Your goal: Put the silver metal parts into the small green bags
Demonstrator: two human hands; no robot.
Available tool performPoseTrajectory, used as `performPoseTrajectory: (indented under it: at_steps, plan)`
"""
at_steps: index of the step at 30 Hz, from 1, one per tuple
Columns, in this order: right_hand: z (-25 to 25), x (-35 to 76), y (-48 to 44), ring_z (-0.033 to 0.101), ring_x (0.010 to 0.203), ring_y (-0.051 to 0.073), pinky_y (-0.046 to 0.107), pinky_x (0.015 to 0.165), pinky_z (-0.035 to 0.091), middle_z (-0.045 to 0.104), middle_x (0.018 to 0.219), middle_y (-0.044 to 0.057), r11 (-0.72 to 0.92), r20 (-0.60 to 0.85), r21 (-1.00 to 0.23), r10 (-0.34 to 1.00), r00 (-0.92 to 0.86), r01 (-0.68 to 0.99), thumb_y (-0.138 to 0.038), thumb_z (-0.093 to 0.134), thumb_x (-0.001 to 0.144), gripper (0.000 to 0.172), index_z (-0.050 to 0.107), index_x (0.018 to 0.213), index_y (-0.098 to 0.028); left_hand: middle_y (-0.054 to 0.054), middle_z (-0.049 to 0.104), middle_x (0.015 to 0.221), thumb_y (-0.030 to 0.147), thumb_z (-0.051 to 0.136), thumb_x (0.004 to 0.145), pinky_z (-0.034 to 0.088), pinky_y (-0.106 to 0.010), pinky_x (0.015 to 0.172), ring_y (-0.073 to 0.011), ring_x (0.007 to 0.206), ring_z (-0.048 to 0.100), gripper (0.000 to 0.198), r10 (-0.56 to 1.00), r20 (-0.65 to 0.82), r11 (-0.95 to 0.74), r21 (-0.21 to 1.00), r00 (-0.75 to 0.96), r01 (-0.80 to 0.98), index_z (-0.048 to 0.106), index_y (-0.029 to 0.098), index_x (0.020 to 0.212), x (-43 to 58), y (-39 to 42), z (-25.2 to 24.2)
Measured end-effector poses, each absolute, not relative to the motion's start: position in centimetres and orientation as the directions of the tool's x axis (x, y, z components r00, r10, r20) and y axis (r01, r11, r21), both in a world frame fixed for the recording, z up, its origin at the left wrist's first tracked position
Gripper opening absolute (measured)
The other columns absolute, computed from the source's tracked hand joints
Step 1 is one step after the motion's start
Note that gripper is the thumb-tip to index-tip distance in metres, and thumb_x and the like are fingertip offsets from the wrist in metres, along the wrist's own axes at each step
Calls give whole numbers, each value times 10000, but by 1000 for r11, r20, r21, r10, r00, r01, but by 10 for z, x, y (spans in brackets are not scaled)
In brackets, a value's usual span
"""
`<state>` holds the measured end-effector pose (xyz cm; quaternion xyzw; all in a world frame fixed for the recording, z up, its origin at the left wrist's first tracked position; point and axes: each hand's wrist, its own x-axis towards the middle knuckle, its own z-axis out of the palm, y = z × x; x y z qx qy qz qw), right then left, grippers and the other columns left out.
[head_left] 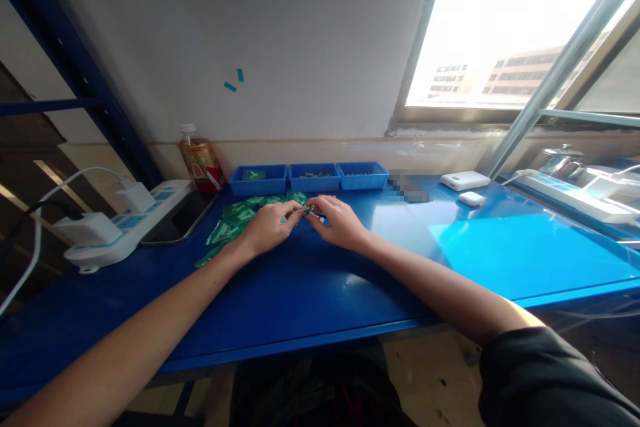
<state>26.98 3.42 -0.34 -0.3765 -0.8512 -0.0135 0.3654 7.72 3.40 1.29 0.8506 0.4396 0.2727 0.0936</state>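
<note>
My left hand [270, 225] and my right hand [340, 221] meet over the middle of the blue table. Their fingertips pinch a small metallic part [309, 211] between them; it is too small to name exactly, and fingers cover some of it. A pile of small green plastic packets [235, 219] lies under and to the left of my left hand. Just beyond my hands stand three blue bins: the left bin [259, 185] has a green packet in it, while the middle bin [314, 182] and the right bin [363, 180] hold small metallic pieces.
At left are a white power strip [135, 223] with plugged-in chargers, a dark phone [177, 220] and a drink bottle [200, 163]. A white power bank [465, 180], a small white case [471, 199] and another power strip [575, 197] lie at right. The table's front edge [300, 350] runs below my arms.
</note>
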Motion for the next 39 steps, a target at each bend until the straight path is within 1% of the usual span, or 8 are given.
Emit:
performPoseTrajectory:
  at_steps: [6, 13, 19, 21, 24, 26, 31, 39]
  plan:
    - [11, 276, 45, 550, 850, 180, 276, 771, 391, 630, 859, 56, 703, 627, -90, 590, -508, 706, -337, 508, 888, 186, 610, 937, -188, -42, 691, 945, 441, 331, 932, 448, -307, 808, -210, 899, 612, 389, 779, 417, -611, 340, 467, 715, 632, 202, 990, 79, 38, 7]
    - [44, 279, 101, 566, 877, 226, 297, 688, 360, 654, 968, 82, 313, 647, -183, 752, -125, 932, -312, 471, 879, 228, 598, 1015, -178, -94, 577, 1247, 440, 404, 894, 394, -446, 951, -294, 1177, 470, 441, 839, 293, -516, 156, 459, 842, 536, 196, 1236, 78, 42, -6]
    - [15, 284, 69, 536, 746, 188, 288, 645, 312, 612, 743, 33, 425, 608, -96, 741, -285, 900, -204, 451, 798, 143, 532, 681, -197, -84, 584, 1227, 433, 404, 900, 398, -436, 890, -296, 1119, 491, 431, 850, 276, -475, 30, 449, 879, 507, 238, 1270, 81, 39, -5]
    - [7, 285, 58, 528, 735, 186, 290, 643, 311, 602, 749, 34, 458, 611, -96, 728, -311, 884, -160, 448, 757, 88, 522, 727, -196, -89, 605, 1180, 412, 415, 900, 398, -424, 860, -296, 1077, 511, 427, 851, 300, -449, -7, 430, 893, 495, 246, 1286, 86, 41, -5]
    - [0, 281, 54, 531, 754, 188, 287, 652, 336, 610, 840, 42, 501, 607, -154, 728, -319, 851, -107, 459, 687, 233, 514, 899, -185, -81, 638, 1088, 380, 450, 891, 394, -403, 826, -285, 1010, 539, 339, 835, 345, -441, -45, 429, 896, 568, 241, 1177, 91, 44, -4]
    - [-4, 277, 56, 535, 783, 193, 287, 681, 362, 612, 871, 49, 538, 589, -177, 729, -349, 824, -106, 475, 689, 276, 509, 953, -181, -68, 657, 1024, 369, 482, 876, 394, -388, 804, -275, 967, 555, 254, 826, 370, -445, -36, 426, 895, 608, 230, 1046, 92, 45, -4]
    - [-13, 271, 58, 539, 827, 190, 294, 763, 397, 618, 857, 50, 620, 550, -203, 713, -436, 758, -183, 517, 798, 107, 558, 897, -191, -36, 669, 889, 305, 517, 844, 400, -355, 744, -254, 892, 576, 100, 832, 381, -452, 46, 403, 891, 577, 228, 864, 86, 42, -5]
    - [-9, 271, 52, 524, 839, 185, 301, 788, 405, 616, 884, 48, 723, 605, -160, 609, -512, 672, -237, 549, 827, 172, 587, 988, -194, -44, 612, 892, 296, 434, 891, 454, -327, 769, -212, 883, 590, 99, 774, 488, -594, 336, 404, 731, 484, 213, 912, 82, 47, -7]
